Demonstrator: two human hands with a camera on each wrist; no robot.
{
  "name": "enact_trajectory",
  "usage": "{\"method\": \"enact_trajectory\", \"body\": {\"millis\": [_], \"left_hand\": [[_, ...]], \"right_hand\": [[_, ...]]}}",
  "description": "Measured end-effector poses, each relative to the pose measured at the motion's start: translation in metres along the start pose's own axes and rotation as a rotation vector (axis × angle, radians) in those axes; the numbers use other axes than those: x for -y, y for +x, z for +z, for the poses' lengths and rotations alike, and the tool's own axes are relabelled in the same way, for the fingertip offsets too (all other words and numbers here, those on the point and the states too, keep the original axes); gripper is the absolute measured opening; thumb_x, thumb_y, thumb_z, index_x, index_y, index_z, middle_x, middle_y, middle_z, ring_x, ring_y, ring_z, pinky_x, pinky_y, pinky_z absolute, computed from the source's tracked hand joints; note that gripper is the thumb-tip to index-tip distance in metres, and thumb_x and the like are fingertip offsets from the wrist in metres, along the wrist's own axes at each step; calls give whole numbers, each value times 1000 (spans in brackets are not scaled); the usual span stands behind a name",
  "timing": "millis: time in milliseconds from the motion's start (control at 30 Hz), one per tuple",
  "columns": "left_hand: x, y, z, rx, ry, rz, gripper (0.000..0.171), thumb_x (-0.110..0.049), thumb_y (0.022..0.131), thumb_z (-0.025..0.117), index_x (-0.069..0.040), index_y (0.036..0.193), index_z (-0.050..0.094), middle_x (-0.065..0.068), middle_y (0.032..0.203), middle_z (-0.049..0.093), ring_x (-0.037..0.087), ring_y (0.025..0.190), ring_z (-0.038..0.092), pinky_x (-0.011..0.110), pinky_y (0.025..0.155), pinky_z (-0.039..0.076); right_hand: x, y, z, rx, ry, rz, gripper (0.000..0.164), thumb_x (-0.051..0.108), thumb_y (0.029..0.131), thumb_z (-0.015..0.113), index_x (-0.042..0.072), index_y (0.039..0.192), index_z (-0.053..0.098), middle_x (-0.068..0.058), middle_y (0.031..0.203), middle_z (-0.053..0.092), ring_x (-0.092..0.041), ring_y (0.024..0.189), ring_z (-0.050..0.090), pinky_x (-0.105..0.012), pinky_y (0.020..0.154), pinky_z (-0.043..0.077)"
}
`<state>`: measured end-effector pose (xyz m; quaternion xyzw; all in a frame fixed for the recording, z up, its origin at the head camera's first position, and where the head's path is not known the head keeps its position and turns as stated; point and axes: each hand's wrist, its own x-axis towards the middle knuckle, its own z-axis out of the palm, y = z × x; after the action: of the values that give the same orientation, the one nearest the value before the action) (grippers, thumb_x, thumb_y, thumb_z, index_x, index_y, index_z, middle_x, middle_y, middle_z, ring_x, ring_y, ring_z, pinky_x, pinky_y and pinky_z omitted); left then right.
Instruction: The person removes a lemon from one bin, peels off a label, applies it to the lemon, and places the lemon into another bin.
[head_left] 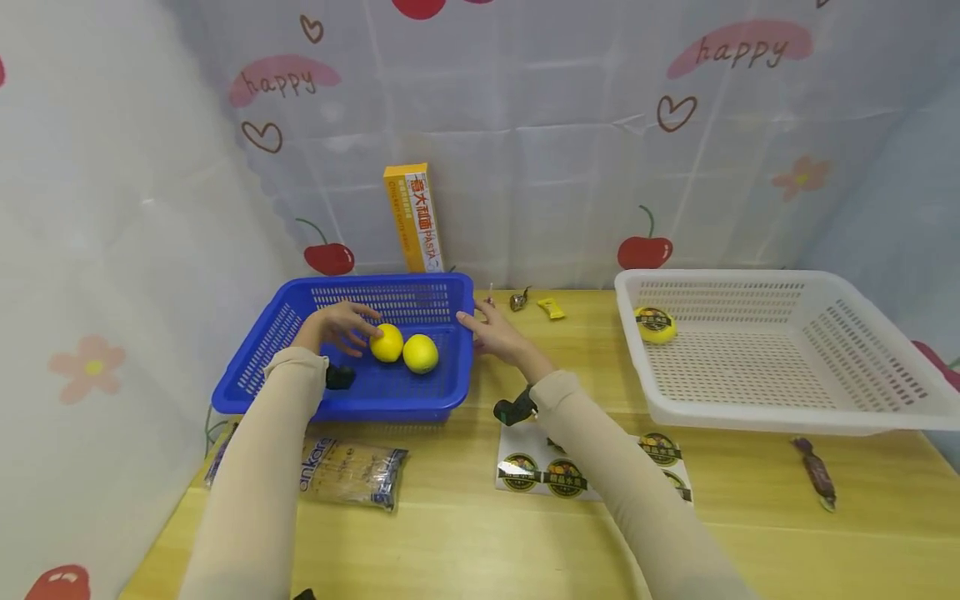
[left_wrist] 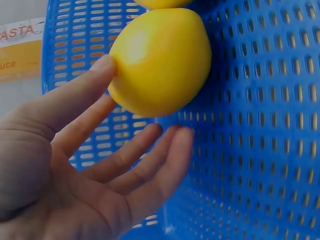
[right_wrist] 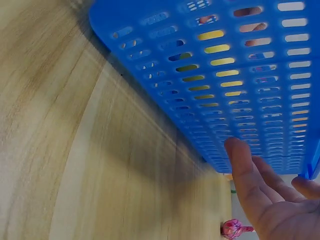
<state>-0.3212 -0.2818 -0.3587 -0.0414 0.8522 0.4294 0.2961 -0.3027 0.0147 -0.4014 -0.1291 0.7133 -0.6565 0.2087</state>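
Two round yellow fruits lie in the blue basket [head_left: 352,412]. Thumb and index finger of my left hand [head_left: 341,323] touch the farther-left fruit [left_wrist: 162,62]; its other fingers spread loosely below, over the basket's slotted wall. The second fruit [head_left: 421,354] sits just right of it, and only its edge shows in the left wrist view. My right hand [head_left: 498,335] holds the basket's right rim, its thumb at the rim and its fingers along the outside wall [right_wrist: 230,100].
A white basket [head_left: 795,421] on the right holds a stickered yellow fruit [head_left: 656,326]. Between the baskets lie a sticker sheet [head_left: 517,473] and small candies [head_left: 551,308]. A pasta box [head_left: 414,218] stands behind; a noodle packet [head_left: 352,472] lies in front. A brown-wrapped candy [head_left: 816,473] is front right.
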Motion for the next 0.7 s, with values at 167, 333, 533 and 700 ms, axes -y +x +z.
{"method": "enact_trajectory", "body": {"millis": [167, 333, 533, 700], "left_hand": [[2, 8, 7, 73, -98, -21, 60, -16, 94, 57, -3, 146, 29, 29, 140, 31, 44, 116, 47, 47, 88, 50], [9, 12, 10, 155, -141, -33, 65, -17, 95, 53, -7, 149, 19, 29, 147, 16, 50, 123, 36, 48, 87, 50], [10, 14, 15, 110, -121, -19, 55, -10, 86, 66, -7, 129, 33, 23, 126, 37, 40, 104, 52, 44, 82, 53], [8, 13, 15, 81, -58, -13, 56, -7, 82, 69, -3, 123, 32, 20, 115, 42, 28, 87, 57, 40, 75, 55]], "right_hand": [[-1, -1, 2, -12, 15, -3, 61, 31, 100, 45, 10, 150, 18, -29, 133, 47, -40, 103, 61, -45, 86, 51], [-3, 0, 5, -20, 34, -3, 60, 30, 100, 46, 10, 150, 18, -29, 130, 50, -41, 105, 60, -44, 84, 52], [-5, 1, 4, -24, 42, -8, 60, 29, 100, 46, 9, 149, 19, -28, 128, 52, -40, 102, 61, -44, 83, 52], [-6, 2, 2, -35, 20, -13, 60, 31, 99, 46, 10, 149, 20, -26, 127, 53, -34, 95, 64, -43, 83, 53]]}}
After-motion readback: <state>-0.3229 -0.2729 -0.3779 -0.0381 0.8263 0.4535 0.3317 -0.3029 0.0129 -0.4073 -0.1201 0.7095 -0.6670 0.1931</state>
